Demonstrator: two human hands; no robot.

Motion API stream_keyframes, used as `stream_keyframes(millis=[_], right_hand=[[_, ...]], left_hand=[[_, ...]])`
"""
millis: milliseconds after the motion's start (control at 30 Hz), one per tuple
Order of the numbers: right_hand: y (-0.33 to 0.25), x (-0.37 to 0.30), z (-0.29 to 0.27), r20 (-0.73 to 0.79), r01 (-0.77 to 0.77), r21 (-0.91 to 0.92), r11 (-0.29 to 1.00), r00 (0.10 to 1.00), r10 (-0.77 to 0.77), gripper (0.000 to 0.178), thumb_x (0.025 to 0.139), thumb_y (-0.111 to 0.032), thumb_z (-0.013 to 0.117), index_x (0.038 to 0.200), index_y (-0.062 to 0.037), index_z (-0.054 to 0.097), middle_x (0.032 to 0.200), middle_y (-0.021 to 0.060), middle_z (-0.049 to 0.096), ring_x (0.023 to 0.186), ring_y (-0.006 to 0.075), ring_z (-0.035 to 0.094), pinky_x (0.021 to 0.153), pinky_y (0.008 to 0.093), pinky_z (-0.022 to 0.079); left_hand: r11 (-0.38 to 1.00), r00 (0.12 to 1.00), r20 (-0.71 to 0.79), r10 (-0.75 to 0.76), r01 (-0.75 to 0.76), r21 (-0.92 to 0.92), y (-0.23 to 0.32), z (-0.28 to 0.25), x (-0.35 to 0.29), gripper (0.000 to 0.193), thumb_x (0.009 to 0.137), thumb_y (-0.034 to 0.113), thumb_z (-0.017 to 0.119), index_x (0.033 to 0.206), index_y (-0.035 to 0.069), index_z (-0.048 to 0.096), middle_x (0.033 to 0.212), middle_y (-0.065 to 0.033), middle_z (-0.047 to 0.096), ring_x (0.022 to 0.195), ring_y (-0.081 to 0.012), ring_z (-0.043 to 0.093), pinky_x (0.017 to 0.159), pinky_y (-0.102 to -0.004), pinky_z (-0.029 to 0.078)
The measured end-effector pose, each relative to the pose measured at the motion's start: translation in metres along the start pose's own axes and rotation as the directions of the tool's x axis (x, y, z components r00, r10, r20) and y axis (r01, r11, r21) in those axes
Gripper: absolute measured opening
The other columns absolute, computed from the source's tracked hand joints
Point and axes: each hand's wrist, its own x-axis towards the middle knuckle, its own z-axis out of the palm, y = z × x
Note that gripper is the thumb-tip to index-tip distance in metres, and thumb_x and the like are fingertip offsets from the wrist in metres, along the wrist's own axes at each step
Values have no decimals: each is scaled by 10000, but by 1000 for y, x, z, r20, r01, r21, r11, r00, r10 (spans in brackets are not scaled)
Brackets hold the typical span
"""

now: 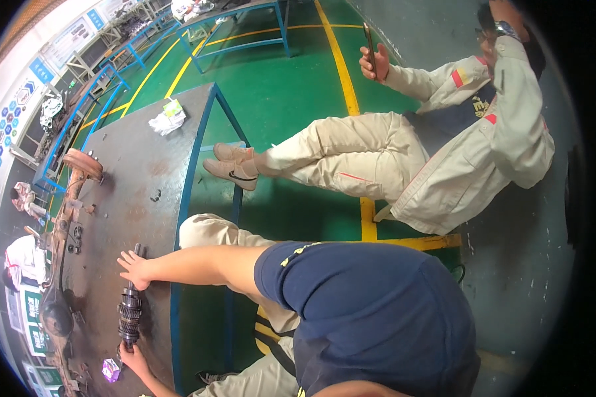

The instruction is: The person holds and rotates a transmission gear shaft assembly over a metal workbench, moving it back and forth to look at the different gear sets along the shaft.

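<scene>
Purple box (111,370), contents unclear, sits near geared shaft (130,314).

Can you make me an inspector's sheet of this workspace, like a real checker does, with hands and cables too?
Surface: dark table with blue edges and brownish worn patches.
Job's things: gear shaft lying on the table, near its edge.
Clutter: long rusty axle along the far side, purple-and-white box, crumpled white thing, small dark bits.
Hands: right hand spread over the shaft's thin end; left hand at its other end, grip hard to make out.
Cables: nothing seen that is surely one.
Surroundings: green floor with yellow lines; person in a pale jacket holding a phone.
</scene>
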Motion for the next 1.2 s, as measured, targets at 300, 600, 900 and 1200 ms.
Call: stream_keyframes(millis=[300,600,900,1200], right_hand=[[4,0,5,-207,38,-66,997,977,-51,670,728,-394,646,1346,-147,562,1547,304,197,1426,511,166,1163,601,104],[-23,-26,-50,-121,154,-291,944,973,-196,451,736,-364,669,1144,-172,677,1194,171,560,1091,344,559,892,513,449],[-22,-10,-13,137,39,-224,974,991,-8,687,818,-201,531,1488,-177,383,1591,232,162,1462,456,115,1184,536,57],[-8,-3,-9,51,30,-207,978,999,-19,584,789,-201,576,1361,-99,516,1502,250,337,1428,447,229,1179,561,74]], left_hand=[[997,998,-23,64,-63,44,-14,7,3,315,928,112,552,1178,-77,578,1123,-261,618,1027,-378,589,940,-433,443],[998,993,-105,-54,52,-21,35,-6,-14,360,873,126,550,1186,-40,612,1031,-209,685,955,-244,661,871,-349,502],[978,976,-62,-206,203,-55,19,3,-30,364,772,99,683,1097,-59,648,883,-163,690,799,-215,660,767,-328,528],[992,997,11,-81,81,-99,61,-20,-9,498,677,109,765,1127,-67,645,1010,-188,688,938,-269,670,860,-345,515]])
